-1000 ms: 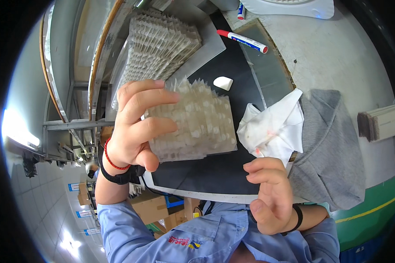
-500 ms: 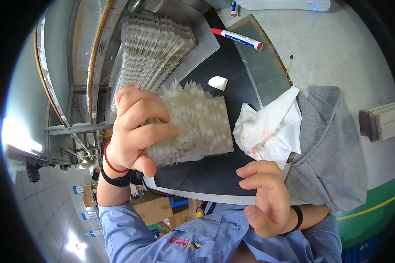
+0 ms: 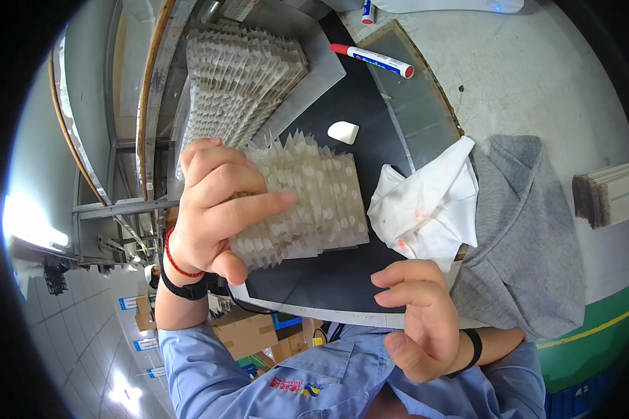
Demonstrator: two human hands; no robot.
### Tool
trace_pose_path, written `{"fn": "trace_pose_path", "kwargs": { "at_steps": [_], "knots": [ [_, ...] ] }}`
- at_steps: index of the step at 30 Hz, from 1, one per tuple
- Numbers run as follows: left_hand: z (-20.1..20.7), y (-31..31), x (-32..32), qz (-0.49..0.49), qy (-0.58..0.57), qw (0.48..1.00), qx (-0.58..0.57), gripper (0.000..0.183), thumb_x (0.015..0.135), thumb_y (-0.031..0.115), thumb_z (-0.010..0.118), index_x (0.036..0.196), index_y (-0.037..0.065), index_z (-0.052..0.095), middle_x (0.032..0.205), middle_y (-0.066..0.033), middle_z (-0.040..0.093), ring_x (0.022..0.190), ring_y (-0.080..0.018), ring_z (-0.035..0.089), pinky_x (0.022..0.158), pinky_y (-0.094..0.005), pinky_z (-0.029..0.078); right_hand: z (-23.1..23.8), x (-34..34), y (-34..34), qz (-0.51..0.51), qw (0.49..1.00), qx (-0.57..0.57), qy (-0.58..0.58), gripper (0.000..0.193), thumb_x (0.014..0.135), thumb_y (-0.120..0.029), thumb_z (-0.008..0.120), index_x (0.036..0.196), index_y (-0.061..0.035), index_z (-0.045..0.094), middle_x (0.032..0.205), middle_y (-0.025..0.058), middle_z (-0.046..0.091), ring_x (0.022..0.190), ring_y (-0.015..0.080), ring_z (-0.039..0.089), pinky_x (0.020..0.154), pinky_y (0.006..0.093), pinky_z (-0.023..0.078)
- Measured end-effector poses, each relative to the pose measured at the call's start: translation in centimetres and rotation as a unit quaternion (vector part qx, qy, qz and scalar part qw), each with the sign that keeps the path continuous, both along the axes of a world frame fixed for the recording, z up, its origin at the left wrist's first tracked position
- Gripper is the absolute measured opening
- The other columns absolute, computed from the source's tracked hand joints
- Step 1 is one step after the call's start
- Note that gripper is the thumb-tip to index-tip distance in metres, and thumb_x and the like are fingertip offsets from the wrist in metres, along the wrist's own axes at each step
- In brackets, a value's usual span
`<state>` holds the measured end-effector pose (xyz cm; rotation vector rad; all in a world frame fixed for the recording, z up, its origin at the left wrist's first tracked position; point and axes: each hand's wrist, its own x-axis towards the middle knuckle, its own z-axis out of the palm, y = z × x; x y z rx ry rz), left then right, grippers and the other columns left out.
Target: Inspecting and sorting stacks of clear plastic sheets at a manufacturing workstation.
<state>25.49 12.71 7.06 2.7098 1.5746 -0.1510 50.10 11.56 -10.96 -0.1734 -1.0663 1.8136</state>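
My left hand (image 3: pixel 220 202) hovers over or rests on the left side of a pile of thin translucent sheets (image 3: pixel 321 195) with pale round spots; I cannot tell whether it touches them. Its index finger points right across the pile, and the thumb stands apart from it. Nothing shows in its grasp. My right hand (image 3: pixel 423 321) is raised near the front edge of the black work surface (image 3: pixel 307 286), fingers loosely bent and apart, holding nothing. Just beyond it lies a crumpled white cloth (image 3: pixel 426 202) with reddish stains.
A larger bank of similar sheets (image 3: pixel 244 77) stands at the back left. Behind the pile are a white eraser-like block (image 3: pixel 343 132) and a red-capped marker (image 3: pixel 374 60). Grey fabric (image 3: pixel 524 237) lies right of the cloth, with a stack of thin pieces (image 3: pixel 608 192) at the far right.
My left index finger reaches slightly farther right over the sheets. My right hand has shifted a little to the left. The view has moved slightly; the objects stay in place.
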Motion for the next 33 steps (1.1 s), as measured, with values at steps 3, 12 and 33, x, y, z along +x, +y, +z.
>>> {"fn": "trace_pose_path", "kwargs": {
  "at_steps": [3, 12, 33],
  "knots": [
    [0.0, 0.2, -0.1, -0.010, -0.004, 1.000, -0.013, 0.079, 0.084, 0.080, 0.028, 0.082, 0.013, 0.069, 0.092, -0.0035, 0.061, 0.093, -0.0273, 0.055, 0.089, -0.0449, 0.033, 0.0, 0.1, 0.0, -0.001, 1.000, 0.002, -0.002, 0.035, 0.083, -0.015, 0.065, 0.112, 0.0040, 0.058, 0.120, 0.0221, 0.054, 0.106, 0.0301, 0.051, 0.095, 0.0374, 0.038],
    [-0.2, 0.5, -0.2, -0.018, -0.017, 0.999, -0.032, 0.079, 0.085, 0.080, 0.027, 0.089, 0.012, 0.069, 0.092, -0.0036, 0.064, 0.093, -0.0282, 0.056, 0.096, -0.0486, 0.030, 0.0, 0.0, 0.3, -0.002, 1.000, 0.009, -0.001, 0.035, 0.083, -0.015, 0.065, 0.113, 0.0019, 0.059, 0.119, 0.0209, 0.055, 0.104, 0.0302, 0.051, 0.093, 0.0377, 0.038],
    [-1.3, 0.8, 0.2, 0.012, -0.038, 0.998, -0.054, 0.081, 0.084, 0.081, 0.025, 0.084, 0.012, 0.068, 0.089, -0.0036, 0.063, 0.091, -0.0276, 0.054, 0.097, -0.0508, 0.029, -0.5, 0.2, 0.8, 0.018, 0.999, 0.047, 0.007, 0.035, 0.083, -0.019, 0.065, 0.111, 0.0009, 0.058, 0.115, 0.0206, 0.056, 0.103, 0.0266, 0.051, 0.090, 0.0357, 0.039]
  ]
}}
